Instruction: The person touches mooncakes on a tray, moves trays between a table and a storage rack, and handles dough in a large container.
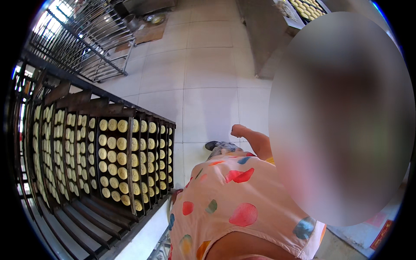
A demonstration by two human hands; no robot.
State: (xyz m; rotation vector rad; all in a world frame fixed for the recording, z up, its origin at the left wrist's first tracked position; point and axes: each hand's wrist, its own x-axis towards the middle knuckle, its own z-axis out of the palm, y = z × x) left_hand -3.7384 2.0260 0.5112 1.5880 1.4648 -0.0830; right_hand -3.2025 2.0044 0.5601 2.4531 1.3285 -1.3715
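Note:
My right hand hangs over the tiled floor in front of my body, its fingers curled in and nothing showing in them. At the near right edge of the dark metal tray rack, a small part of my left hand shows beside the frame. My clothing hides most of it, so its grip cannot be made out. Stacked trays in the rack carry rows of round, pale yellow pastries with marks on top. I wear a pink garment with coloured spots.
Another barred rack stands at the far left, near pans on a brown mat. A tray of pale pastries lies on a counter at the far right. A large blurred patch hides much of the right side.

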